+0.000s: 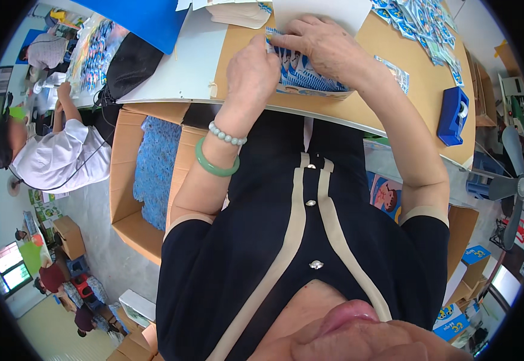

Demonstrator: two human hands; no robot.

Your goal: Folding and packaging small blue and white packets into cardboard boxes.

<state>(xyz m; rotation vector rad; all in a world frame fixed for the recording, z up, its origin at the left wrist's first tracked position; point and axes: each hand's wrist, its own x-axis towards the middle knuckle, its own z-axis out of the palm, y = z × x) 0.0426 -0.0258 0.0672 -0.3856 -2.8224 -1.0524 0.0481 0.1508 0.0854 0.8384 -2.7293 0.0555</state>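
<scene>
An open carton (pixel 325 94) stands near the table's front edge, filled with a row of blue-and-white sachets (pixel 304 73). My left hand (pixel 253 69) is at the carton's left end, its fingers curled inward and pressed to the end of the row. What they grip there is hidden. Over the sachets lies my right hand (pixel 322 45), fingers apart, the thumb reaching left toward my left fingertips. Behind it rises a white carton flap (pixel 328 13). One loose sachet (pixel 394 72) rests on the table beside my right forearm.
A heap of sachets (pixel 421 27) covers the far right of the table (pixel 421 108). A blue tape dispenser (pixel 452 117) stands near the right edge. Flat white cartons (pixel 238 13) lie at the back. An open cardboard box (pixel 128 174) is below left. A co-worker (pixel 63 153) sits further left.
</scene>
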